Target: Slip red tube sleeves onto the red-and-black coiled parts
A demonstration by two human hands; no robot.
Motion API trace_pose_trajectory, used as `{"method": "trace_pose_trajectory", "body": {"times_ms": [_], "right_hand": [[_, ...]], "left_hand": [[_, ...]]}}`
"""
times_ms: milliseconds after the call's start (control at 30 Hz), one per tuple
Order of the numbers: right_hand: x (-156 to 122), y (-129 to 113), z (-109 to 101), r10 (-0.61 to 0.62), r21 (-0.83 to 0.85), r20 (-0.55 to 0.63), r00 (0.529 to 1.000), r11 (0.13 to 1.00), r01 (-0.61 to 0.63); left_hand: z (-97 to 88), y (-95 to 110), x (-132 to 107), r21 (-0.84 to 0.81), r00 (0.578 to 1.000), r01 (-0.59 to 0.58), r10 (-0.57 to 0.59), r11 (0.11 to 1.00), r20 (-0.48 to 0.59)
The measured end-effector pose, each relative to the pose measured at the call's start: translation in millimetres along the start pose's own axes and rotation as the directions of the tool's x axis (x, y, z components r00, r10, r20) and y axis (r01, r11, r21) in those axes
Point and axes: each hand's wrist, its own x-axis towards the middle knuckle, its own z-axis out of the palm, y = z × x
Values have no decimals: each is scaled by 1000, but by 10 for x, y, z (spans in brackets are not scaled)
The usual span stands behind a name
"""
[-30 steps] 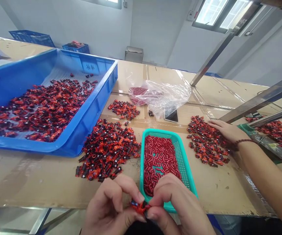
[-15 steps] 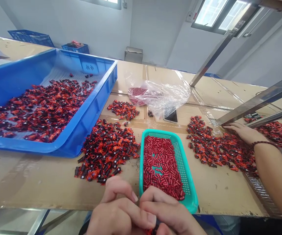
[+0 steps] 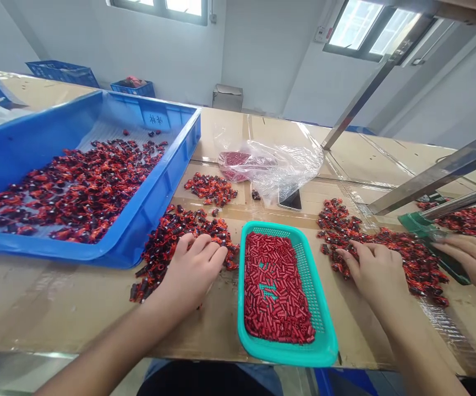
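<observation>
My left hand [image 3: 198, 261] lies on the near pile of small black-and-orange parts [image 3: 171, 223], left of the green basket. Its fingers curl down into the pile, and whatever is under the fingertips is hidden. On the other side, my right hand [image 3: 378, 272] rests over a second pile of similar parts [image 3: 413, 253]. There the thumb stands apart from the bent fingers, and I see nothing held. Between my hands sits the green basket [image 3: 329, 333], with many short dark-red tubes [image 3: 279, 297] in it.
A large blue tray [image 3: 138, 217] of similar parts stands at left. Behind the basket lie a small pile [image 3: 211, 188], a clear plastic bag [image 3: 299, 162] and a phone [image 3: 290, 199]. Metal posts [image 3: 439, 173] rise at right. Another person's hand [image 3: 471, 256] is near a green strip [image 3: 423, 228].
My hands were together at the front edge, fingers around a small part. They have parted, left to the left pile, right to the right pile. The other person's hand has shifted right.
</observation>
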Motion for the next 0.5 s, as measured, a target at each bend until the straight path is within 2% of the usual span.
{"method": "trace_pose_trajectory", "body": {"times_ms": [67, 167, 200, 267, 333, 400, 500], "right_hand": [[-3, -66, -24, -37, -19, -23, 999, 999, 36], [-95, -464, -150, -181, 46, 17, 983, 983, 180], [-143, -641, -196, -252, 95, 58, 966, 965, 246], [-245, -992, -265, -400, 209, 169, 901, 908, 364], [-330, -1260, -286, -486, 279, 254, 836, 865, 418], [-385, -1397, -259, -513, 299, 308, 801, 852, 430], [-419, -1396, -176, -517, 302, 347, 783, 852, 428]], "left_hand": [[52, 43, 5, 6, 1000, -15, 15, 1000, 9], [65, 76, -2, -49, 1000, -15, 14, 999, -16], [49, 77, -10, -84, 1000, -12, 10, 996, -30], [-12, 77, -39, -173, 998, -8, -2, 985, -57], [-100, 91, -87, -263, 997, 1, -22, 965, -75], [-191, 135, -150, -403, 993, 49, -87, 914, -77], [-296, 250, -245, -653, 973, 144, -226, 743, -42]]}}
